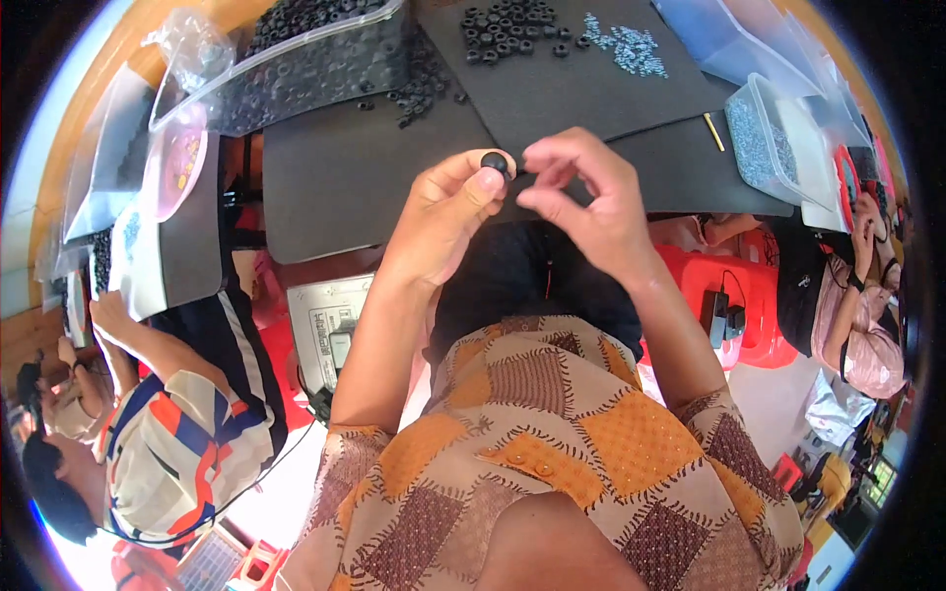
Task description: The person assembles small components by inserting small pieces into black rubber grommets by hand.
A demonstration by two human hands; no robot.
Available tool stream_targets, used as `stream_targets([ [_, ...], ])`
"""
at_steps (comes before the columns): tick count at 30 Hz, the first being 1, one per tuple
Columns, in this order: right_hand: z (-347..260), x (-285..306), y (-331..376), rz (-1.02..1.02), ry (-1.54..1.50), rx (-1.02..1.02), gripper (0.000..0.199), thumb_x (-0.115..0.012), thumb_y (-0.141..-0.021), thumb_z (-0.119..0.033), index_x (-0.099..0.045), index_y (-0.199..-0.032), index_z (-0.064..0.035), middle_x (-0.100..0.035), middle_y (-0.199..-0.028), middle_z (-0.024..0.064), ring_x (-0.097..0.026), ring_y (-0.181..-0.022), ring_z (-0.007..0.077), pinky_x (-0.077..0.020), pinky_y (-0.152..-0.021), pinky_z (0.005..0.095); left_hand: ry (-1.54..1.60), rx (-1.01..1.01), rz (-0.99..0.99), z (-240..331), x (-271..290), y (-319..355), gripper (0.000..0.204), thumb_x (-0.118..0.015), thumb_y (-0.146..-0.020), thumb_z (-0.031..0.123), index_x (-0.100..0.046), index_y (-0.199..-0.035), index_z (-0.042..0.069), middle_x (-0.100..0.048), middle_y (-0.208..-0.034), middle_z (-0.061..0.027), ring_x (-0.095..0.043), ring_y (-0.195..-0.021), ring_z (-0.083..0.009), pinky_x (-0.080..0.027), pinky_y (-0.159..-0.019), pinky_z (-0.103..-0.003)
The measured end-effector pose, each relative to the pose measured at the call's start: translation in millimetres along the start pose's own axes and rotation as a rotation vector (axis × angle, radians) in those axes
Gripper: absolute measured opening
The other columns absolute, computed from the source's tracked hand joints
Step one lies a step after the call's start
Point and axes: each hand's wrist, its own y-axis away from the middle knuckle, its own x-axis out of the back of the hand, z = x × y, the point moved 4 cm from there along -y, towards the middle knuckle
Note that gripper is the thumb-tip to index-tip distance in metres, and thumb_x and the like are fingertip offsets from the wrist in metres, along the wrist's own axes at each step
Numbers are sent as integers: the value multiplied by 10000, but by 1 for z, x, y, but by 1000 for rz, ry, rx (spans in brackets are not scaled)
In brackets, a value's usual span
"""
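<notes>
light: bright, even daylight | shadows: soft | edges: fisheye bend, dark vignette | focus: sharp centre

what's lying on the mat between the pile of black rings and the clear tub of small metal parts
In the head view, a scatter of small silvery parts lies on the dark mat between the black rings and the clear tub.

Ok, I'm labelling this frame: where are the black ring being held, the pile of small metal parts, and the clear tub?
black ring (495, 162), head view, its top face.
pile of small metal parts (627, 45), head view, pile's middle.
clear tub (760, 141), head view, its contents' surface.
</notes>
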Motion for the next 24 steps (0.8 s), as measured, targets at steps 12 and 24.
stream_targets([
  [12,-2,3,-3,123,54,210,201,-807,-752,8,-667,-894,-17,-631,-832,66,-630,-687,134,-518,-596,243,416,95,-125,-25,-22,-8,301,-665,-958,300,-661,-1124,50,-665,-1150,-90,-610,-1082,-202,-479,-990,-369],
  [24,0,-1,5,82,-143,162,121,-757,-806,21,-688,-896,-21,-642,-870,55,-637,-704,104,-497,-594,231,344,34,-39,-10,-22,13,198,-648,-970,164,-711,-1105,33,-697,-999,-45,-626,-892,-113,-524,-823,-267],
])
